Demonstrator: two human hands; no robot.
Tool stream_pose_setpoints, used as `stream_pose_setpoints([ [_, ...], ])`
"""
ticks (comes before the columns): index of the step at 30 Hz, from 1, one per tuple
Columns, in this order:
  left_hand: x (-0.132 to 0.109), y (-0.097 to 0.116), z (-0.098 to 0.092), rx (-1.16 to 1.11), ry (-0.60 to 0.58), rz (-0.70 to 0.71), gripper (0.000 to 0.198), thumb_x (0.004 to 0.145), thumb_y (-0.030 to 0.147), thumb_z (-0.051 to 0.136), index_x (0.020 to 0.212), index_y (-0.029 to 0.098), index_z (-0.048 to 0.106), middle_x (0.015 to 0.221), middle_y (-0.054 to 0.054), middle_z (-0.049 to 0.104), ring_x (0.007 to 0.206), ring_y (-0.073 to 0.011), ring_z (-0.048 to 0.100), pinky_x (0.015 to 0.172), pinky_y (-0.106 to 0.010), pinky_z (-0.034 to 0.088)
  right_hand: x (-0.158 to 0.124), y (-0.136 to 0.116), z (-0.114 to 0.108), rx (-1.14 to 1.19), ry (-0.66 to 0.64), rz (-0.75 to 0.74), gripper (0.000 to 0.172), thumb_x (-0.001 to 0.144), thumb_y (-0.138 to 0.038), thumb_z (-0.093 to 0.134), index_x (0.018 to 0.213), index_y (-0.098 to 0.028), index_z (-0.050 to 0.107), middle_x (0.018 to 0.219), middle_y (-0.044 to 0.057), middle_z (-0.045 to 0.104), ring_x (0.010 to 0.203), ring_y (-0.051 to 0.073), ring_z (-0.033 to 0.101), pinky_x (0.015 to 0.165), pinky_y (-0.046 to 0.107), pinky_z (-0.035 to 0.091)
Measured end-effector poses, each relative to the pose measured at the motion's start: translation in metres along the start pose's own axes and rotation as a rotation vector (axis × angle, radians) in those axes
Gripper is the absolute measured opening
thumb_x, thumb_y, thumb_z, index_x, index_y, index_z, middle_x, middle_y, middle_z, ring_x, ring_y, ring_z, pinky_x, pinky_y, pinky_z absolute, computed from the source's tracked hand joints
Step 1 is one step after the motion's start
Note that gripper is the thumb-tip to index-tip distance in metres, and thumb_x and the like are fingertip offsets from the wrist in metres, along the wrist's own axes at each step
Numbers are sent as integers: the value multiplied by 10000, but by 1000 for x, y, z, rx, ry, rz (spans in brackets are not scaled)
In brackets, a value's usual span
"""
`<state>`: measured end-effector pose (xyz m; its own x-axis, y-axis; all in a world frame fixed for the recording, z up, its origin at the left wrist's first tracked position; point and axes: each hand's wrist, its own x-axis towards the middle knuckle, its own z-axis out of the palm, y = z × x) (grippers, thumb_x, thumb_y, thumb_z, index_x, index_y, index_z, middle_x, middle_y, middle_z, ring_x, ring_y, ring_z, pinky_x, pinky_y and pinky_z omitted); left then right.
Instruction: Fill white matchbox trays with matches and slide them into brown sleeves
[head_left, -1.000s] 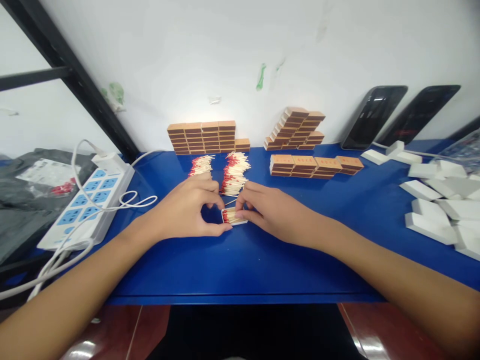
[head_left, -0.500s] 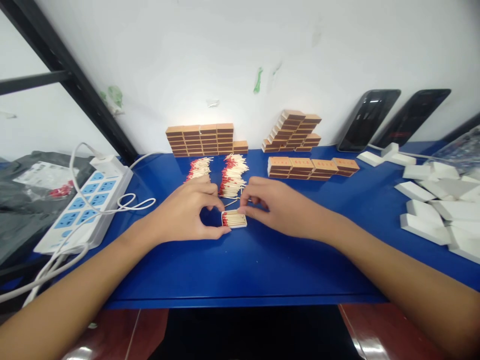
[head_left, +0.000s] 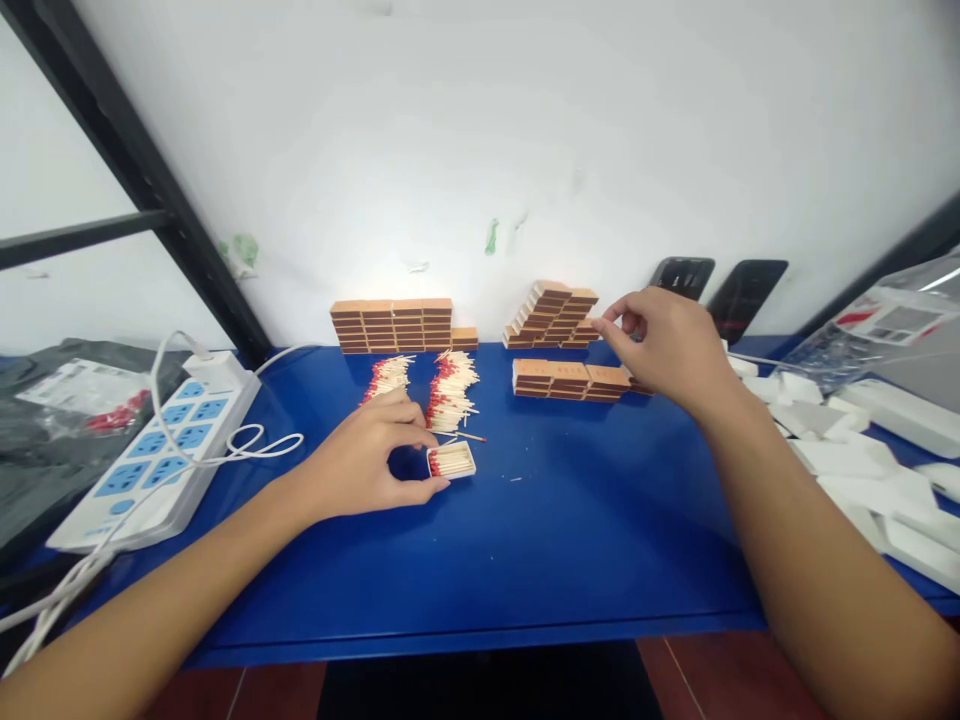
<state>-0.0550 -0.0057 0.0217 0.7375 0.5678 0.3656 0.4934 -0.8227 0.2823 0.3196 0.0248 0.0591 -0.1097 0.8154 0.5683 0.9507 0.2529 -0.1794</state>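
Note:
Between the thumb and fingers of my left hand (head_left: 382, 452) is a small white matchbox tray (head_left: 468, 468), resting on the blue table. Red-tipped matches (head_left: 452, 460) lie side by side in it, heads to the left. My right hand (head_left: 660, 335) is raised at the right end of the stepped matchbox stack (head_left: 555, 318). Its thumb and index finger are slightly apart near the end box, and I see nothing held; contact is unclear. Two heaps of loose matches (head_left: 452, 392) lie behind the tray. A single match (head_left: 471, 436) lies just behind it.
Stacked matchboxes (head_left: 391, 326) stand against the wall, with a lower matchbox row (head_left: 570, 380) in front at right. A power strip (head_left: 157, 440) with white cables is at left. White blocks (head_left: 847, 455) crowd the right side. Two dark phones (head_left: 746, 295) lean on the wall.
My right hand has left the tray and moved right and away to the stacked matchboxes. My left hand stays on the tray. The view has tilted up and shifted slightly.

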Motion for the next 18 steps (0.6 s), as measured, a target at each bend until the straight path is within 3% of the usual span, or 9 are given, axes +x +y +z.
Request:
stream_pose_setpoints([
  [6, -1, -2, 0, -31, -5, 20, 251, 887, 428, 779, 1012, 210, 793, 903, -48, 713, 878, -200, 611, 814, -365, 509, 6, 21, -7, 4, -93, -16, 363, 975, -527, 541, 899, -225, 727, 918, 134, 720, 963, 335, 640, 877, 485, 483],
  [9, 0, -3, -1, -25, 19, 24, 249, 891, 422, 780, 1019, 209, 788, 896, -53, 725, 864, -202, 606, 804, -365, 515, 4, 46, -24, 41, -220, 53, 351, 884, -554, 661, 958, -224, 753, 988, 129, 766, 967, 335, 682, 884, 493, 523],
  [12, 1, -3, -2, -17, 40, 27, 259, 893, 418, 780, 1047, 210, 783, 883, -49, 734, 850, -199, 603, 790, -360, 517, -1, 67, -32, 98, -409, 196, 538, 784, -601, 763, 1151, -208, 748, 1208, 141, 753, 1132, 360, 682, 957, 486, 544],
  [15, 2, -4, -3, 5, 62, 17, 268, 899, 416, 776, 1063, 204, 777, 889, -49, 747, 836, -194, 606, 788, -360, 518, -2, 72, -27, 86, -553, 276, 598, 726, -556, 806, 1211, -213, 737, 1296, 152, 725, 1213, 387, 663, 1024, 496, 539],
  [18, 2, -5, -4, 42, 70, 11, 279, 900, 426, 773, 1054, 194, 774, 853, -47, 741, 817, -196, 597, 773, -362, 512, -1, 64, -21, 87, -606, 193, 575, 734, -511, 774, 1233, -227, 742, 1337, 137, 708, 1234, 389, 656, 1036, 495, 538],
])
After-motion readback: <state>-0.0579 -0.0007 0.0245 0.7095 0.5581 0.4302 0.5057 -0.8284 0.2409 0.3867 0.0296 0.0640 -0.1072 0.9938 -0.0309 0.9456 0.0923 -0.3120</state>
